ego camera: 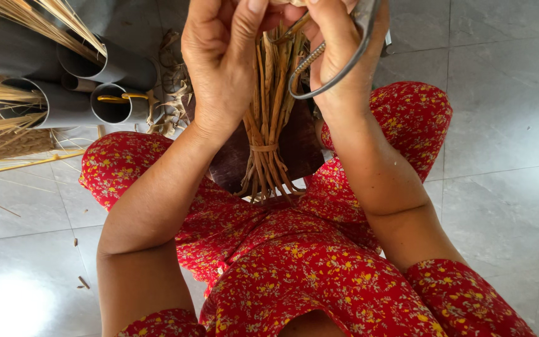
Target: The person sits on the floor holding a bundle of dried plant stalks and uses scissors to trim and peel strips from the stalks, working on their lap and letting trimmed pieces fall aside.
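Note:
A bundle of brown cane strips, tied with a band near its lower end, hangs upright between my knees. My left hand grips the bundle's upper part from the left, thumb and fingers curled round the strips. My right hand holds the strips from the right and has a pair of grey metal shears looped over its fingers, handle hanging below the palm. The top of the bundle is cut off by the frame's edge. My lap is covered by a red flowered garment.
Several grey plastic pipes lie at the upper left, stuffed with pale straw stalks. Loose cane scraps lie beside them. A dark wooden block stands behind the bundle. Grey floor tiles surround me.

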Motion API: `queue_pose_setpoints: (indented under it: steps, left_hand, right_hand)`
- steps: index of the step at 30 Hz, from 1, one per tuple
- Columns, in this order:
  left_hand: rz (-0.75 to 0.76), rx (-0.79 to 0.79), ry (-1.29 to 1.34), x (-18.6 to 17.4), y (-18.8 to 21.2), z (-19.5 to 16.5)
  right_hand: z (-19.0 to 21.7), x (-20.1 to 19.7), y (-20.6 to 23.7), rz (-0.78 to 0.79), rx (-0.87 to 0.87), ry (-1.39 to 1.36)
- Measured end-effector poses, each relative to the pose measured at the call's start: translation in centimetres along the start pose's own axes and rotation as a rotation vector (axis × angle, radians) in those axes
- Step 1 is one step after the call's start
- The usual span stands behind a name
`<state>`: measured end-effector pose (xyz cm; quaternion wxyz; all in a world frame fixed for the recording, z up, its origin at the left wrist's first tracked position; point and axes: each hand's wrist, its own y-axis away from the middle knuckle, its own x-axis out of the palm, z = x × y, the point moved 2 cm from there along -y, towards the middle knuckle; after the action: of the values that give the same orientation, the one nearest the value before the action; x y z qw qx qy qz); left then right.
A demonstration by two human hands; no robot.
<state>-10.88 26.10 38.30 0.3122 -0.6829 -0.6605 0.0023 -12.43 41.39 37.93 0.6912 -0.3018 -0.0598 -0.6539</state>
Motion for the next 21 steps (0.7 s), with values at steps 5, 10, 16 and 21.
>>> queue_pose_setpoints:
  steps: [5,10,16,21]
  left_hand:
    - [-0.082,-0.207,0.204,0.4,-0.9,0.9]
    - [-0.043,-0.16,0.075,1.1,-1.5,0.4]
    - [0.011,0.113,-0.57,1.6,-1.8,-0.1]
    - [-0.041,0.024,-0.086,0.5,-2.2,0.8]
  right_hand:
    - [0.1,-1.8,-0.7,0.047,0.186,-0.223]
    - [0.1,-2.6,-1.4,0.074,0.244,-0.267]
    - [0.1,-2.8,-1.5,0.081,0.301,-0.262]
    - [0.4,-2.9,-2.1,0.083,0.269,-0.25]
